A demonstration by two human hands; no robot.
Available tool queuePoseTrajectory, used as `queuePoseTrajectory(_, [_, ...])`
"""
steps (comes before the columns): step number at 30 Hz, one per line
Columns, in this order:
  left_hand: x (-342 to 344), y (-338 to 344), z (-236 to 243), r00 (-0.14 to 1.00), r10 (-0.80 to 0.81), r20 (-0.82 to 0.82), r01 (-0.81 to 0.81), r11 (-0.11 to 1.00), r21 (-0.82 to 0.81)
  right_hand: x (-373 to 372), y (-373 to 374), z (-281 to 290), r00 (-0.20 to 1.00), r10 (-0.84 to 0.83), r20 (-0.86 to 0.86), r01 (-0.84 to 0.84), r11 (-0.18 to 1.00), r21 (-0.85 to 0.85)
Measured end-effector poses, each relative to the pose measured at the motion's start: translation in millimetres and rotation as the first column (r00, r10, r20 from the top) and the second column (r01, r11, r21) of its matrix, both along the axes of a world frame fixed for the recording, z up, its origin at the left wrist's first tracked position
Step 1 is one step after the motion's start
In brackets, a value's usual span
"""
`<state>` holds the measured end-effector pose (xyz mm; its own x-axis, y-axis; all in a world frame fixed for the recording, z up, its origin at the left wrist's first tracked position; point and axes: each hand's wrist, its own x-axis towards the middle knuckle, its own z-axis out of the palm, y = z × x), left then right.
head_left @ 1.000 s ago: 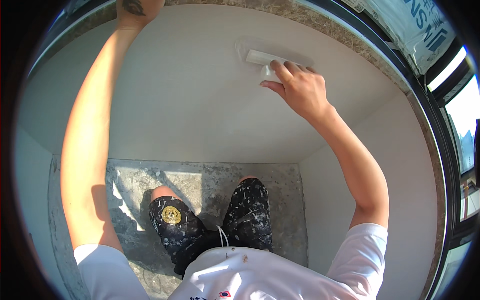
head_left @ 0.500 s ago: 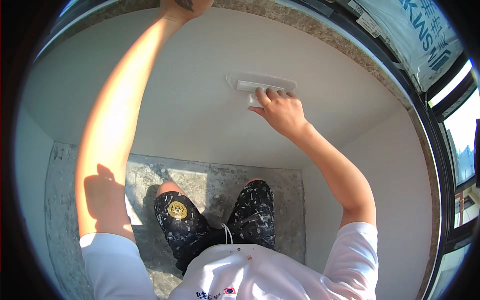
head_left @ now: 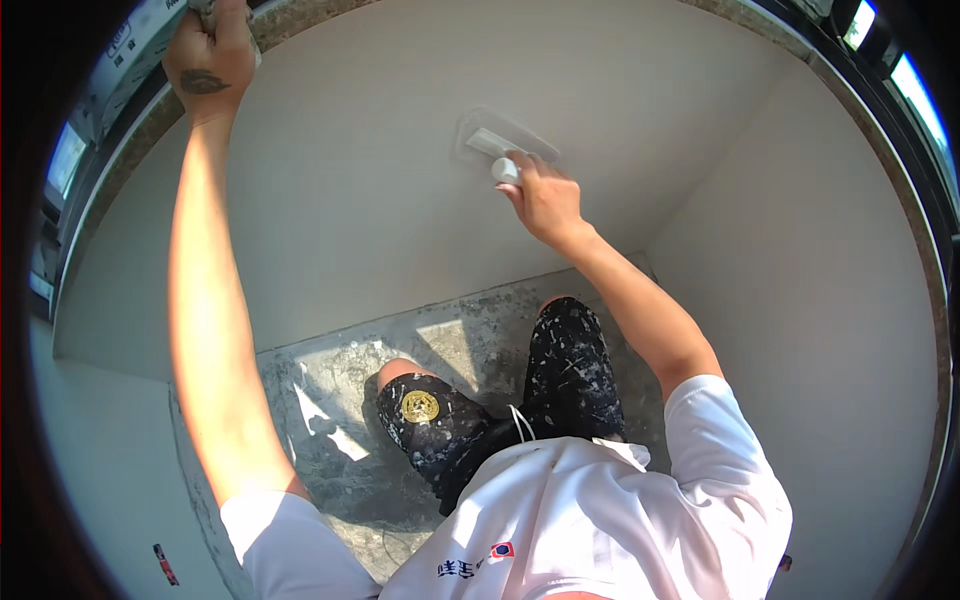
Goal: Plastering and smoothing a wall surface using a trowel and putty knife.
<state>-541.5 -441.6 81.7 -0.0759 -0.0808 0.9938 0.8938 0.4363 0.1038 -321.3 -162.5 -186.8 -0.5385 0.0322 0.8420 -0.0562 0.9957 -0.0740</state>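
My right hand (head_left: 548, 198) is wrapped round the white handle of a plastering trowel (head_left: 490, 142). Its pale, see-through blade lies against the smooth light-grey wall (head_left: 350, 190), tilted so that the right end sits lower. My left arm stretches up to the stone-edged sill, where my left hand (head_left: 212, 62) is closed at the picture's upper left. Something greyish shows at its fingers, partly cut off by the picture's edge; I cannot make out what it is.
A brown stone edging (head_left: 880, 150) runs along the wall tops, with dark window frames beyond. Another pale wall (head_left: 800, 330) meets the worked one at a corner on the right. Under my paint-spattered shorts (head_left: 570, 370) lies a stained concrete floor (head_left: 350, 500). A small red-and-black mark (head_left: 165, 565) is at lower left.
The whole view has turned, bringing the left hand further into sight. My right hand has tilted the trowel, which lay nearly level before, so its right end now points downward.
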Motion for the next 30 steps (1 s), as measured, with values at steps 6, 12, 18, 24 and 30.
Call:
queuePoseTrajectory(6, [34.9,2.7,6.4,0.987,-0.16,0.021,0.161,0.987,-0.013,57.9,152.8,70.2,0.86,-0.446,-0.248,0.226,0.769,-0.599])
queuePoseTrajectory(12, [40.6,16.6,1.6,0.973,-0.165,-0.159,0.164,0.986,-0.02,-8.2,61.2,57.0,0.97,-0.056,-0.237,0.01,0.982,-0.19])
queuePoseTrajectory(18, [-1.4,50.3,-3.4,0.993,-0.098,-0.069,0.099,0.995,0.009,-67.8,-10.6,-53.4,0.96,0.028,0.279,-0.093,0.971,0.219])
queuePoseTrajectory(24, [-30.0,74.6,-53.1,0.882,-0.431,0.191,0.438,0.899,0.009,-50.9,132.1,-83.1,0.929,-0.1,0.355,0.075,0.994,0.084])
queuePoseTrajectory(30, [68.4,-37.5,-246.2,0.568,-0.52,0.638,0.596,0.794,0.116,-91.2,132.6,-80.2,0.84,0.134,0.525,-0.08,0.989,-0.123])
